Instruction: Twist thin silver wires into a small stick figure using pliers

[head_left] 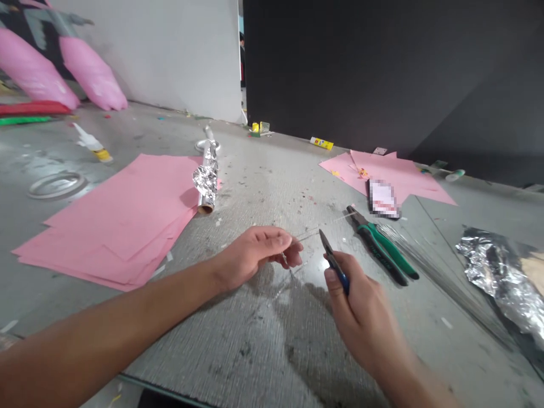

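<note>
My left hand pinches a thin metal wire between its fingers, and the wire runs out to the right. My right hand grips small blue-handled pliers, with their dark jaws pointing up close to the wire. Just beyond my right hand lie larger green-and-black pliers. A fan of thin wires spreads out to their right. I cannot tell whether the small pliers' jaws touch the wire.
A stack of pink paper and a roll of aluminium foil lie to the left. Further back stand a glue bottle and a tape roll. Crumpled foil and pink paper sheets lie right.
</note>
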The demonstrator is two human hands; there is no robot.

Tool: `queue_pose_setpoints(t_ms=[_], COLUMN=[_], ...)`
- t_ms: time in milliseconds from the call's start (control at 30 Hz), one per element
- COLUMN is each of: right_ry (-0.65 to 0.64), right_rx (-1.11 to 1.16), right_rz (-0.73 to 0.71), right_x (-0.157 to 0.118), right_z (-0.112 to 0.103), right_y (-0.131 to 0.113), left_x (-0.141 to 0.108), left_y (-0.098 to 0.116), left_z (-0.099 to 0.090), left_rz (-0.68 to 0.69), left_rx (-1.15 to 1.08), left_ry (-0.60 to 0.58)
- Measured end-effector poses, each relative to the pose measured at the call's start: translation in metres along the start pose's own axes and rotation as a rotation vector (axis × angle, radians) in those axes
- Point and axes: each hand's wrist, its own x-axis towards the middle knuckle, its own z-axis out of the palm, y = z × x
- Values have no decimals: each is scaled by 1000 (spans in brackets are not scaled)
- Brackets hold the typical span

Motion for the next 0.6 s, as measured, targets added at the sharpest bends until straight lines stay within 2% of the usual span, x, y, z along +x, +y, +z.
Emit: queue_pose_setpoints(t_ms=[133, 300, 367, 467, 600], right_ry=[-14, 85, 110, 72, 26], right_rx=[-16, -149, -249, -387, -432], right_rz=[1, 5, 13, 7, -82], right_x=[1, 9, 13, 18, 19], right_z=[3, 1, 2, 6, 9], right_y=[1, 13, 23, 39, 45], left_x=[0, 4, 4, 2, -2], left_y=[-3, 0, 4, 10, 16], left_z=[2, -5, -7, -7, -2], left_rz=[62, 50, 30, -29, -143], left_rx=[71, 112, 128, 173, 281], left_ry=[100, 204, 201, 187, 107])
